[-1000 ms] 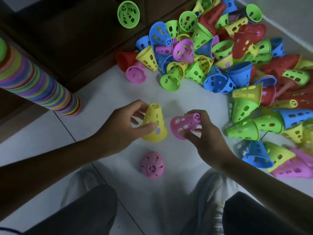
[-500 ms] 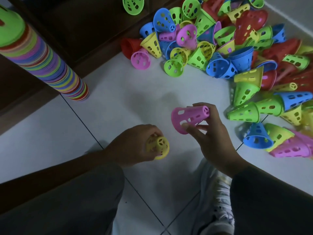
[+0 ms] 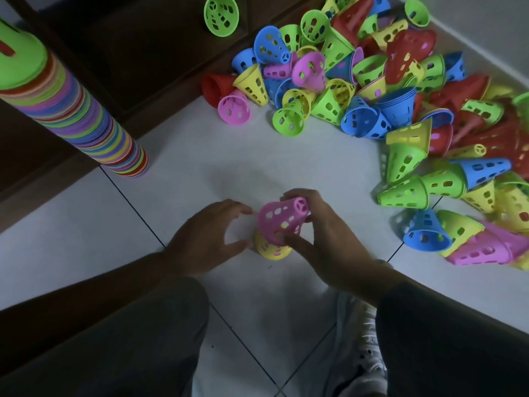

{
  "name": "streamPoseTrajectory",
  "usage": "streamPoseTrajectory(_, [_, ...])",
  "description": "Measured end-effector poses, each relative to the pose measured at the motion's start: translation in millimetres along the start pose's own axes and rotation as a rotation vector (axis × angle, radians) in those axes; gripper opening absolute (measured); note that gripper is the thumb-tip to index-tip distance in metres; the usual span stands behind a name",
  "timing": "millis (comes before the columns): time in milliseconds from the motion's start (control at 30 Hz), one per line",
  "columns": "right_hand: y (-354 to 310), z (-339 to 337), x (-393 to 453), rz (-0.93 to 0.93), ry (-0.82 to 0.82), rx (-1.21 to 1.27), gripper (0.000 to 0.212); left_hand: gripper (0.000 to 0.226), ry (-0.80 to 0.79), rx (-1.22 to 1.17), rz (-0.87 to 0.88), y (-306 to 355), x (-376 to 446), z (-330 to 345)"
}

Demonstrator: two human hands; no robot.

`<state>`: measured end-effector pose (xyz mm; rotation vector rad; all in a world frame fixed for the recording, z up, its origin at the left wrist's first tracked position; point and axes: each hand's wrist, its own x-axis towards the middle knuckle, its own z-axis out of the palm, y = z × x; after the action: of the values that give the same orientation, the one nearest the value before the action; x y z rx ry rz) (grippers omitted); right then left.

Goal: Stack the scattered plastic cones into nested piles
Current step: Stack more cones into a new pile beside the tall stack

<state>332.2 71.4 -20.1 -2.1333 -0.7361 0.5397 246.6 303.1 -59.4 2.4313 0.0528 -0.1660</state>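
Observation:
A pink cone (image 3: 282,220) sits tip-up over a yellow cone (image 3: 272,250), whose rim shows below it on the white tile floor. My right hand (image 3: 329,242) grips the pink cone, thumb on its near side and fingers over its far side. Just left of the pair, my left hand (image 3: 206,236) has loosely curved fingers; its thumb tip is at the yellow rim and it holds nothing that I can see. A tall nested stack (image 3: 86,116) of many colours stands at the left. The loose pile of cones (image 3: 372,90) spreads across the upper right.
Dark wooden furniture (image 3: 128,53) lines the upper left, with one green cone (image 3: 221,14) lying on it. My knees and a white shoe (image 3: 360,348) fill the bottom. Bare tile lies between my hands and the pile.
The left hand set the yellow cone down over a pink cone on the floor. The right hand brought its pink cone across and lowered it onto the yellow one. The left hand's fingers have loosened.

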Motion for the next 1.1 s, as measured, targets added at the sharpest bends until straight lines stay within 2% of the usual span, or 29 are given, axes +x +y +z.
streamPoseTrajectory(267, [19, 22, -3, -0.063, -0.116, -0.263, 0.054, 0.043, 0.014, -0.008, -0.114, -18, 4, -23])
streamPoseTrajectory(500, [28, 6, -7, 0.008, -0.198, -0.286, 0.068, 0.036, 0.042, -0.008, -0.043, -15, 28, -25])
streamPoseTrajectory(600, [38, -17, -8, 0.019, -0.131, -0.309, 0.068, 0.032, 0.053, 0.001, -0.012, -21, 41, -30])
streamPoseTrajectory(700, [57, -44, -2, 0.06, 0.018, -0.404, 0.062, 0.034, 0.06, 0.045, 0.012, -27, 59, -39])
streamPoseTrajectory(900, [105, -101, 17, 0.184, 0.297, -0.706, 0.052, 0.052, 0.123, 0.203, 0.045, -40, 106, -55])
streamPoseTrajectory(1000, [125, -115, 20, 0.26, 0.351, -0.762, 0.055, 0.064, 0.136, 0.253, 0.041, -41, 132, -60])
streamPoseTrajectory(1100, [134, -118, 19, 0.323, 0.319, -0.755, 0.062, 0.076, 0.128, 0.273, 0.047, -42, 157, -65])
